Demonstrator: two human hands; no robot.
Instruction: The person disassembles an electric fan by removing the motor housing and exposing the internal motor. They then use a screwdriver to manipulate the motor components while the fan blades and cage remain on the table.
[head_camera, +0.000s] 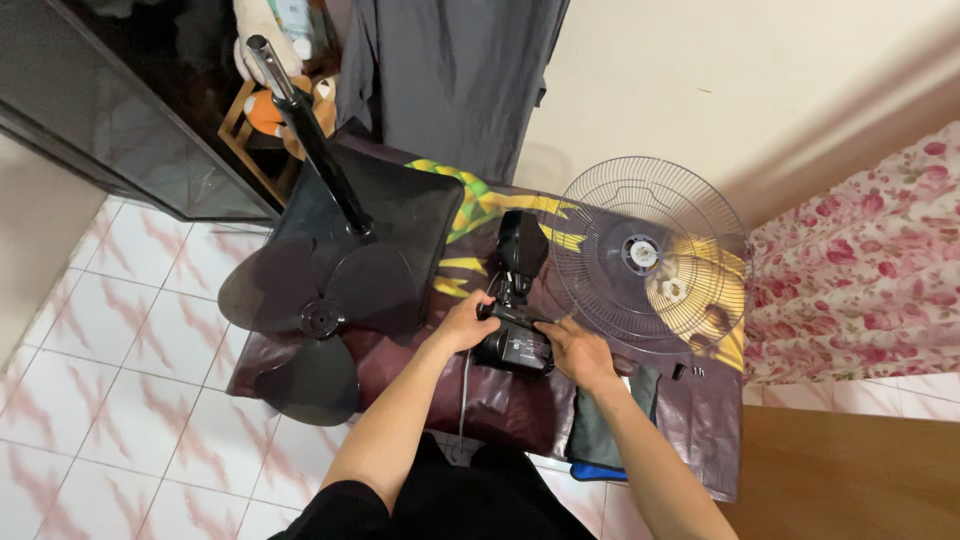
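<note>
Left hand (463, 322), right hand (577, 350), gripping black fan motor (515, 345)

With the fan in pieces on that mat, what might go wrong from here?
Both the left hand and right hand grip the black motor unit; a slip might pinch fingers. Its cord hangs by the person's knees and might snag. The small screws lie loose near the wire grille and could roll off the mat.
</note>
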